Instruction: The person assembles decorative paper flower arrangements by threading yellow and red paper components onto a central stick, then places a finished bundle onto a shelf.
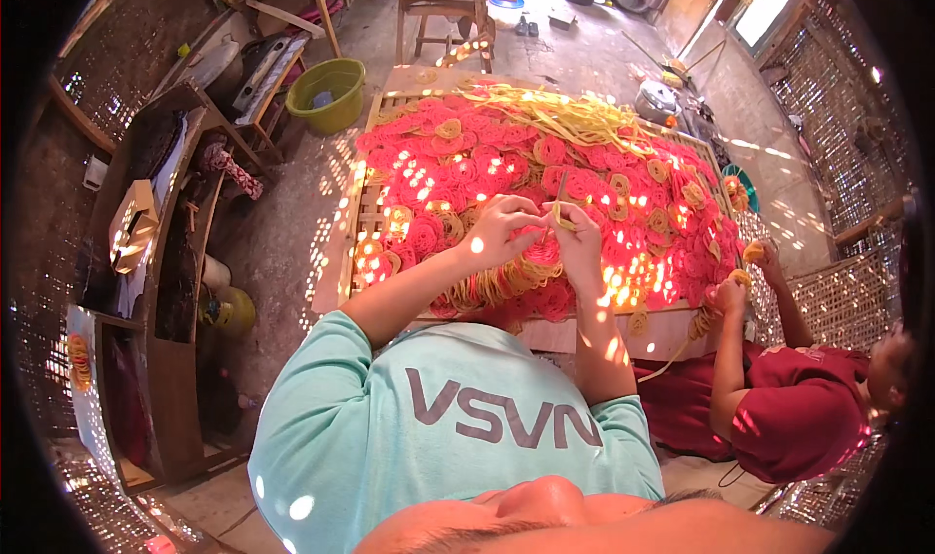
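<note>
My right hand [575,234] pinches a yellow flat strip [561,218], which loops over its fingers. A thin stick [562,186] slants up between my two hands. My left hand [504,227] is close beside it, fingertips bent toward the stick and strip; whether they grip either is not clear. Below both hands lies a row of yellow and pink coiled rings [504,282], packed side by side. Pink openwork rosettes [478,141], mixed with yellow ones, cover the slatted wooden tabletop [359,211]. Loose yellow strips [570,112] are heaped along its far side.
At right, another person in a dark red shirt [796,408] holds yellow coils [741,276] at the table edge. A green tub [326,97] stands beyond the left corner. Wooden shelving [172,298] lines the left; a lidded metal pot [657,100] sits beyond the far right.
</note>
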### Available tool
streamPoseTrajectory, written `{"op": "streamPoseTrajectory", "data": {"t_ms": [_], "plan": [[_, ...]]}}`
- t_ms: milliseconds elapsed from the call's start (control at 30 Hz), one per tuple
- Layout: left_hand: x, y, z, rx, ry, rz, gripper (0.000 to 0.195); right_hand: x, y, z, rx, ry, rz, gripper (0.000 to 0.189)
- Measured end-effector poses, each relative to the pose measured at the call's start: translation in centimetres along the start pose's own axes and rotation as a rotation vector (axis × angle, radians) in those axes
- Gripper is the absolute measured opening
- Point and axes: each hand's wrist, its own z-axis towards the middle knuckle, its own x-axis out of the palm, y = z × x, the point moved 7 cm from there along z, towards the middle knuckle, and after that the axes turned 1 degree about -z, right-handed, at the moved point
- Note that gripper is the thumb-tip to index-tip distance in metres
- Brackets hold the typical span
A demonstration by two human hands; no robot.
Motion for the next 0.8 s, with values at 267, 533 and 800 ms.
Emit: {"op": "streamPoseTrajectory", "data": {"t_ms": [267, 533, 800], "plan": [[2.4, 1.4, 0.5, -0.079, 0.078, -0.083, 0.019, -1.2, 0.5, 0.8, -0.046, 0.073, -0.075, 0.02], [3.8, 1.5, 0.2, -0.186, 0.264, -0.187, 0.024, -0.8, 0.8, 1.3, -0.005, 0.16, -0.17, 0.023], [4.4, 1.4, 0.4, -0.117, 0.314, -0.043, 0.025, -1.4, 1.2, 1.1, -0.117, -0.038, -0.32, 0.026]]}}
